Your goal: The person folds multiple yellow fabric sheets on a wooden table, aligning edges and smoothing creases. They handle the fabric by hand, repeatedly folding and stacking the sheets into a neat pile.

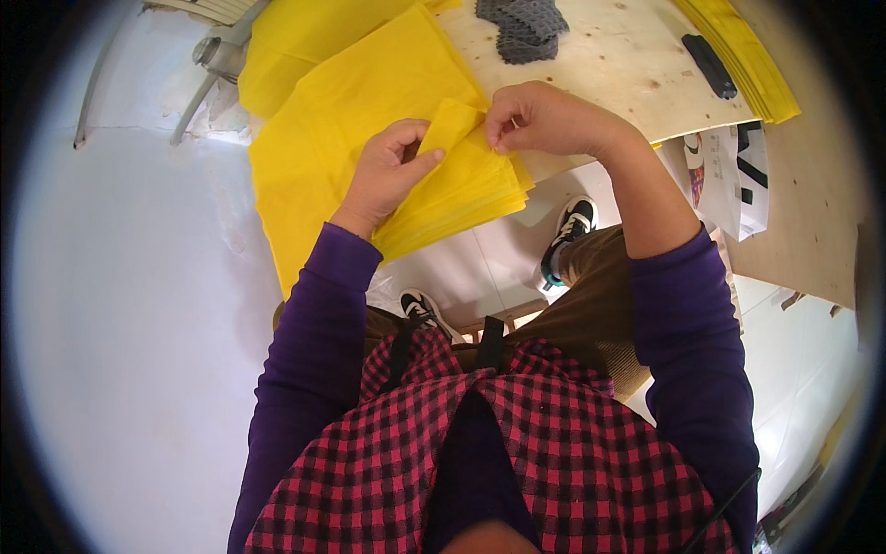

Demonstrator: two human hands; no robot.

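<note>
Head view:
1. The left hand (383, 175) grasps a narrow yellow flap (447, 129), with the thumb lying over its near face and the fingers behind.
2. The flap's long axis slants from lower left to upper right, its free end pointing away from the person (toward the plywood table (609, 83)).
3. The right hand (535, 120) is curled, thumb and fingertips pinching the edge of the yellow sheet (475, 166) just right of the flap.
4. Both hands work over a stack of yellow sheets (323, 120), which lies across the table's near edge; its layered near edge rises rightward and its corners point right.
5. Farther back lie 1 grey knitted cloth (524, 32) and, to the right, 1 black object (709, 66) beside folded yellow material (748, 60).
</note>
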